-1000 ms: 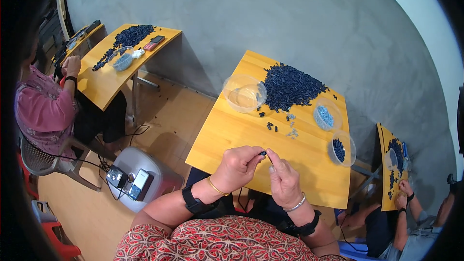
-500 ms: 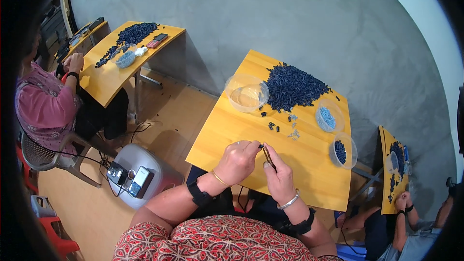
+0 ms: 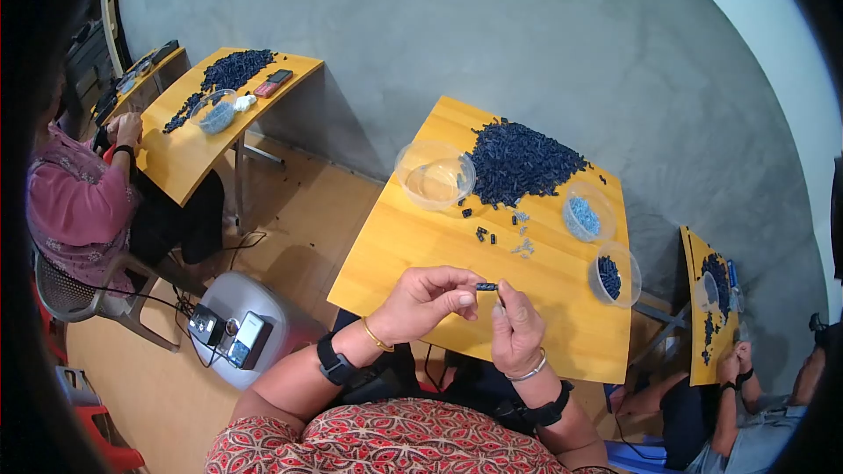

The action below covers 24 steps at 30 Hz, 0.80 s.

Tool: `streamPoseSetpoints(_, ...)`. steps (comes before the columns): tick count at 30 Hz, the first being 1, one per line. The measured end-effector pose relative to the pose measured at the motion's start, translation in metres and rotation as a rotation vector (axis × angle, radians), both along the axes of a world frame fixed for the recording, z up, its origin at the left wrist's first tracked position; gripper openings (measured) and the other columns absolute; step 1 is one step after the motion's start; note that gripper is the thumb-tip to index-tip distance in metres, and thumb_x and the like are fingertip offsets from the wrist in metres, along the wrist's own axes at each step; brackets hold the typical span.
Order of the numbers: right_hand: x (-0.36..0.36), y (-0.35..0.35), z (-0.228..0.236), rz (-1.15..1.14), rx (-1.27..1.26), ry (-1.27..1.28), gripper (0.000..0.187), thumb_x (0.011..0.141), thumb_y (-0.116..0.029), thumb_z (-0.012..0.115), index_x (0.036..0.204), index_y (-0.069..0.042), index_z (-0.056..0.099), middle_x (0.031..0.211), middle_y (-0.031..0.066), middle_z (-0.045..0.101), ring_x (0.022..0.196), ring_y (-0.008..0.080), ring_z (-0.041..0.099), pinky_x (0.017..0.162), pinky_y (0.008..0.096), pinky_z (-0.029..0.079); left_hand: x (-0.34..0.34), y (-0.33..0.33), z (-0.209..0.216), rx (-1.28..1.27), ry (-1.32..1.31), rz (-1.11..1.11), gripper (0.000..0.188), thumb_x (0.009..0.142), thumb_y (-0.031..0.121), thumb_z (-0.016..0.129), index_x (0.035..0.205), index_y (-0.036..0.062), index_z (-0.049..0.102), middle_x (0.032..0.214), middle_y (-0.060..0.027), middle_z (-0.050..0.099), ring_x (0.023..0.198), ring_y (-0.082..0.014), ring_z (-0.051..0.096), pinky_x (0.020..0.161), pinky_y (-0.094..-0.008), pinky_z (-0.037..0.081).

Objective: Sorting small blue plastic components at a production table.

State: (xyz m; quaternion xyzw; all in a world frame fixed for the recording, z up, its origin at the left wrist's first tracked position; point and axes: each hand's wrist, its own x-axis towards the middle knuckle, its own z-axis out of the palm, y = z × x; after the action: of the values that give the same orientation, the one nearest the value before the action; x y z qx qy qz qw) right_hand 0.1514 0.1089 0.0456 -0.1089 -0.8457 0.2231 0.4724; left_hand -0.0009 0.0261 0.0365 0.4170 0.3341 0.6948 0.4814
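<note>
Holding: a small dark part (image 3: 486, 286) sits pinched between both hands, above the near edge of the surface (image 3: 413, 237).
Left hand: the left hand (image 3: 428, 300) curls closed, thumb and forefinger gripping the part's left end.
Right hand: the right hand (image 3: 516, 333) is closed too, fingertips at the part's right end; whether it also holds a second small piece I cannot tell.
Axis: the part lies roughly level, its long axis running left to right between the two hands, both equally near.
Pile: a heap of dark parts (image 3: 522, 162) lies at the far edge, well apart from the hands.
Loose bits: a few dark parts and pale pieces (image 3: 522, 247) are scattered mid-surface.
Empty bowl: a clear bowl (image 3: 435, 175) stands left of the heap, apparently with nothing in it.
Pale bowl: a clear bowl (image 3: 587, 214) right of the heap holds pale blue pieces.
Dark bowl: a bowl (image 3: 614, 274) by the right edge holds dark parts.
</note>
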Motion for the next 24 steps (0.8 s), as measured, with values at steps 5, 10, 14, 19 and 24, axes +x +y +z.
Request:
streamPoseSetpoints(5, 0.001, 0.003, -0.002, 0.091, 0.058, -0.012, 0.037, 0.078, 0.007, 0.051, 0.114, -0.002, 0.053, 0.071, 0.0113, 0.054, 0.055, 0.0211, 0.053, 0.048, 0.0296, 0.043, 0.004, -0.006, 0.018, 0.016, -0.004, -0.056, 0.022, 0.086, 0.007, 0.054, 0.105, -0.0028, 0.056, 0.082, -0.0074, 0.061, 0.076, -0.0129, 0.060, 0.070, -0.0245, 0.050)
streamPoseSetpoints(10, 0.001, 0.003, -0.002, 0.090, 0.086, -0.026, 0.037, 0.078, 0.007, 0.051, 0.114, -0.002, 0.053, 0.071, 0.0119, 0.054, 0.054, 0.0216, 0.052, 0.047, 0.0297, 0.042, 0.010, -0.005, 0.020, -0.031, 0.252, 0.091, 0.017, 0.085, 0.005, 0.054, 0.099, -0.0029, 0.059, 0.079, -0.0060, 0.063, 0.072, -0.0105, 0.061, 0.067, -0.0222, 0.049)
streamPoseSetpoints(14, -0.002, -0.005, -0.003, 0.088, -0.001, 0.002, 0.036, 0.079, 0.006, 0.050, 0.114, 0.000, 0.052, 0.070, 0.0118, 0.053, 0.055, 0.0221, 0.052, 0.049, 0.0299, 0.043, 0.015, -0.002, 0.024, 0.036, 0.539, 0.338, 0.016, 0.078, 0.001, 0.060, 0.094, 0.0001, 0.061, 0.074, -0.0101, 0.063, 0.066, -0.0143, 0.062, 0.060, -0.0232, 0.049)
streamPoseSetpoints(19, -0.006, -0.008, -0.002, 0.075, -0.121, -0.017, 0.035, 0.080, 0.005, 0.048, 0.115, 0.002, 0.051, 0.073, 0.0125, 0.054, 0.059, 0.0208, 0.053, 0.055, 0.0299, 0.043, 0.014, 0.007, 0.022, 0.215, 0.815, 0.662, 0.016, 0.071, -0.005, 0.063, 0.086, 0.0010, 0.062, 0.070, -0.0117, 0.062, 0.060, -0.0223, 0.062, 0.052, -0.0266, 0.046)
streamPoseSetpoints(24, -0.007, -0.011, -0.004, 0.044, -0.243, 0.010, 0.037, 0.081, 0.004, 0.047, 0.118, 0.003, 0.049, 0.081, 0.0135, 0.057, 0.068, 0.0185, 0.055, 0.064, 0.0280, 0.045, 0.013, 0.015, 0.021, 0.261, 0.897, 0.730, 0.017, 0.070, -0.005, 0.062, 0.086, 0.0008, 0.060, 0.069, -0.0128, 0.060, 0.060, -0.0254, 0.060, 0.051, -0.0283, 0.045)
